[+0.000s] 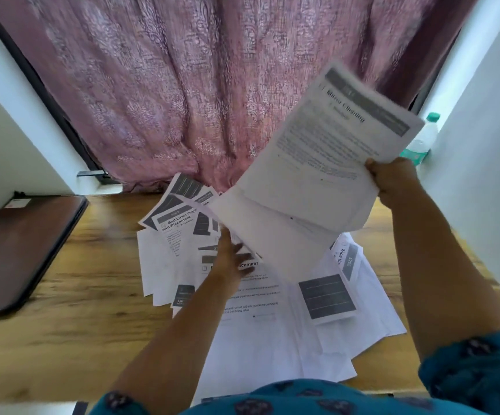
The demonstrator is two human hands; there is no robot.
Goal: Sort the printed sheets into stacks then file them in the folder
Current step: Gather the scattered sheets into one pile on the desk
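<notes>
White printed sheets [272,310] scattered under spread left hand [230,259], right hand [392,178] gripping raised sheaf [317,163] above them

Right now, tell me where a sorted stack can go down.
Bare wooden desk lies between the brown folder and the scattered sheets, running toward the near edge. The middle is crowded with paper; right of it, only a narrow strip shows.

The raised sheet [329,145] at upper right reads "Mirror Cleaning", a sheet on the desk [180,226] at centre left reads "Bed Linen Orga… and Placement", and one at right [347,262] shows "Wipe the" and "1252".
</notes>
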